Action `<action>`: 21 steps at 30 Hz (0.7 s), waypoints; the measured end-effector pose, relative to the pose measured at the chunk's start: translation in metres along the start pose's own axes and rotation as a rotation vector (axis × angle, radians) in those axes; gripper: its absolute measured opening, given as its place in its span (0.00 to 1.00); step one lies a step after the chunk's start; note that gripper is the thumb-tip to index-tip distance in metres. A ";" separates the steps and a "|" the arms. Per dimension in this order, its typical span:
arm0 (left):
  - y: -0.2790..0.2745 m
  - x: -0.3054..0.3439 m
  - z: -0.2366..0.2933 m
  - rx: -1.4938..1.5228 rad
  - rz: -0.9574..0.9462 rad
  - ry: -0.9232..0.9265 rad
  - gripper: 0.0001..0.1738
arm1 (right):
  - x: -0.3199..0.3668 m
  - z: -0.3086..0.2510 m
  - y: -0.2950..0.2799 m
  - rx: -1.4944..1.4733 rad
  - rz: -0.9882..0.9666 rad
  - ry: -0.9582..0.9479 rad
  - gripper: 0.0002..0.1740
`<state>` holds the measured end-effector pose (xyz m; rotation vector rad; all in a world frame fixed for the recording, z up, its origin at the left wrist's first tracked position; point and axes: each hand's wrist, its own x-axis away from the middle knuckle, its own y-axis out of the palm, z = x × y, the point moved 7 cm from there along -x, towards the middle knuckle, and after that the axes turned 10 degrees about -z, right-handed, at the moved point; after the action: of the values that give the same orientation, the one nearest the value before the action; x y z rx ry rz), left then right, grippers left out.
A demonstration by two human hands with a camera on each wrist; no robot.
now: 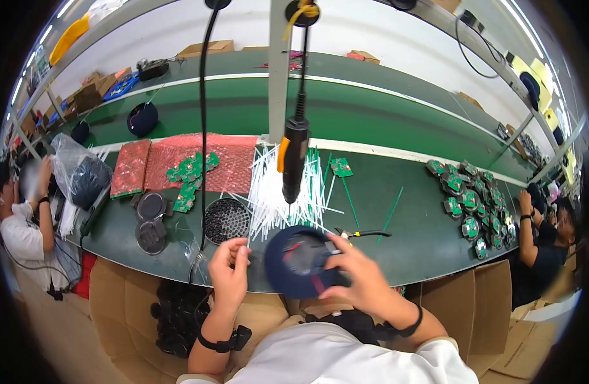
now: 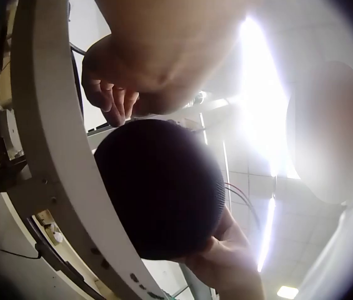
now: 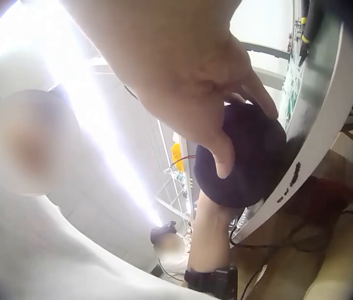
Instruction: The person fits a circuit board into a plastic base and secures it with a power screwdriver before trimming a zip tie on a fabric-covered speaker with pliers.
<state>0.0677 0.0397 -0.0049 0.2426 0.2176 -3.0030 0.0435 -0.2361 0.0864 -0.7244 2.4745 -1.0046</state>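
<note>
The right hand (image 1: 361, 278) grips the dark shell (image 1: 285, 272) above the table's (image 1: 422, 243) near edge, fingers curled round its rim. The left hand (image 1: 230, 265) is just beside it, fingers bunched (whether they pinch anything cannot be told).

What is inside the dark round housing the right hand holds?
Inside the dark round housing, reddish wiring and a grey part show. The right hand covers its right side, so what lies there cannot be seen.
</note>
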 end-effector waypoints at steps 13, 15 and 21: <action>0.028 0.012 0.033 -0.657 -0.043 0.347 0.08 | -0.102 0.253 -0.218 0.424 0.676 0.502 0.41; 0.027 0.014 0.034 -0.662 -0.002 0.348 0.07 | -0.128 0.292 -0.233 0.468 0.702 0.525 0.41; 0.025 0.015 0.030 -0.634 0.025 0.369 0.04 | -0.160 0.343 -0.243 0.534 0.569 0.602 0.39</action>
<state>0.0515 0.0090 0.0184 0.7055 1.1498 -2.6574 0.4245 -0.4740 0.0531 0.4929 2.4224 -1.6900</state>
